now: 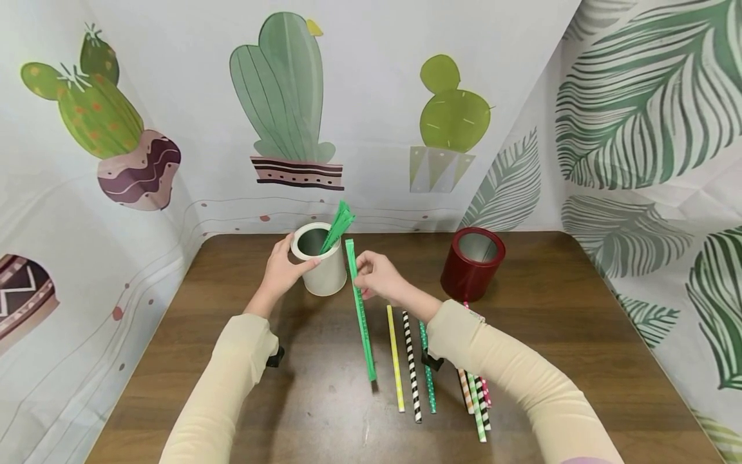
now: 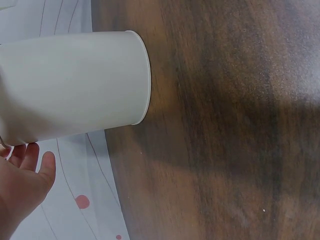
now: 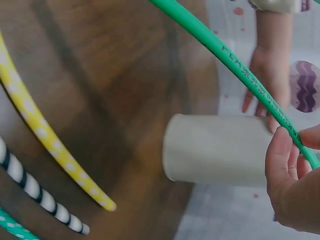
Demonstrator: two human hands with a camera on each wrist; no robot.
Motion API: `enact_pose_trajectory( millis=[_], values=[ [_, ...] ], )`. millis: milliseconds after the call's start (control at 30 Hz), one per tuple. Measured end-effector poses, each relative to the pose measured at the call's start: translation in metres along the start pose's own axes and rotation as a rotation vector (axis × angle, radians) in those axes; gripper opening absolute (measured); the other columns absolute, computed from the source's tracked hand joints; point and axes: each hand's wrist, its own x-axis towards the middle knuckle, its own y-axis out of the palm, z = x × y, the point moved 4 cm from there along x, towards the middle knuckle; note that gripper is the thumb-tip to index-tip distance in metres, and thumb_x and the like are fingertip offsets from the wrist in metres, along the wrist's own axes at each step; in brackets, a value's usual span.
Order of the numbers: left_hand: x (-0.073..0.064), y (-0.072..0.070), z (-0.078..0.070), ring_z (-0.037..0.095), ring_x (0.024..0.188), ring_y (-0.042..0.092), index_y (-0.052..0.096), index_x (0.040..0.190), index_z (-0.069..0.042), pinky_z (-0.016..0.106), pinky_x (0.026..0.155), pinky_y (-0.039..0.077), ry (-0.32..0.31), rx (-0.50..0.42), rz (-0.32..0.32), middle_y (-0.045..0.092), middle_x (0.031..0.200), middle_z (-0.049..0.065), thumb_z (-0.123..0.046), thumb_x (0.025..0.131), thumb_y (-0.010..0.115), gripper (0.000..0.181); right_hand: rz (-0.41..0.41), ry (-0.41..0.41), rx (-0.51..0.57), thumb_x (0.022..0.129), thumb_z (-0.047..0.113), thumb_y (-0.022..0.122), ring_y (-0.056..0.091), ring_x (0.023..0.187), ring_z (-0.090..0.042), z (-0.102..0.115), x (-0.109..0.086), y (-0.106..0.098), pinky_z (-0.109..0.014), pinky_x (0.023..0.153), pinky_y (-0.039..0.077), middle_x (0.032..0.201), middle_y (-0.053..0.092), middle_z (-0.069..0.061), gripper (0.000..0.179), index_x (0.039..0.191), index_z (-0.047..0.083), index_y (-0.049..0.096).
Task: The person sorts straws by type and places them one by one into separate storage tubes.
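Note:
My left hand grips the white canister near its rim, thumb across the front and fingers behind. Several green wrapped straws lean out of the canister's mouth. To the right of it, my right hand pinches a long green wrapped straw by its upper part between thumb and fingers. Dark printing runs along that green straw in the right wrist view. From the left wrist view, the canister stands upright on the table, with my left fingertips against its side.
Yellow, black-and-white and teal dotted straws lie side by side on the wooden table. Under my right forearm is a bunch of mixed straws, partly hidden. A dark red canister stands at the back right.

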Motion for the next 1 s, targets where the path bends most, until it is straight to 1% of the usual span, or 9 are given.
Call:
enact_pose_trajectory(
  millis=[167,267,467,600,867,1000],
  values=[
    [0.0,0.0,0.001,0.032,0.129,0.026,0.021,0.14,-0.004,0.049,0.102,0.025,0.001,-0.001,-0.005,0.023,0.142,0.015,-0.044,0.071,0.068,0.092,-0.04,-0.068,0.06,0.073,-0.013,0.049,0.05,0.049,-0.014,0.022,0.004,-0.011,-0.034,0.051,0.05,0.063,0.049,-0.002,0.023,0.094,-0.004,0.045],
    [0.0,0.0,0.001,0.032,0.129,0.026,0.021,0.14,-0.004,0.049,0.102,0.025,0.001,-0.002,-0.003,0.023,0.142,0.015,-0.044,0.071,0.068,0.092,-0.065,-0.11,0.07,0.074,-0.013,0.05,0.051,0.05,-0.013,0.035,0.006,-0.017,-0.031,0.051,0.05,0.065,0.049,-0.003,0.023,0.095,-0.004,0.045],
    [-0.001,-0.001,0.002,0.033,0.13,0.024,0.019,0.141,-0.006,0.05,0.102,0.025,-0.001,-0.004,0.002,0.021,0.143,0.015,-0.046,0.071,0.068,0.093,-0.111,-0.164,0.11,0.075,-0.012,0.051,0.053,0.054,-0.013,0.06,0.008,-0.024,-0.032,0.055,0.051,0.068,0.047,-0.004,0.02,0.09,0.001,0.046],
    [0.0,0.0,0.002,0.033,0.13,0.024,0.019,0.141,-0.006,0.05,0.102,0.024,0.0,0.001,0.004,0.021,0.143,0.016,-0.045,0.071,0.068,0.093,-0.142,-0.196,0.145,0.076,-0.013,0.051,0.052,0.055,-0.013,0.075,0.009,-0.028,-0.026,0.052,0.05,0.069,0.046,-0.003,0.019,0.086,0.002,0.045],
    [0.0,0.001,0.002,0.033,0.13,0.024,0.02,0.141,-0.007,0.049,0.102,0.024,-0.003,0.004,0.002,0.022,0.143,0.015,-0.043,0.072,0.068,0.092,-0.217,-0.288,0.238,0.076,-0.013,0.051,0.051,0.052,-0.011,0.101,0.01,-0.039,-0.023,0.051,0.05,0.067,0.044,-0.001,0.021,0.082,0.005,0.043],
    [0.0,0.001,0.001,0.033,0.13,0.024,0.02,0.14,-0.006,0.05,0.102,0.024,0.004,0.006,-0.004,0.023,0.142,0.015,-0.043,0.071,0.069,0.092,-0.254,-0.337,0.284,0.075,-0.013,0.051,0.053,0.052,-0.01,0.111,0.01,-0.045,-0.025,0.053,0.051,0.067,0.046,-0.001,0.021,0.083,0.005,0.044]
  ],
)
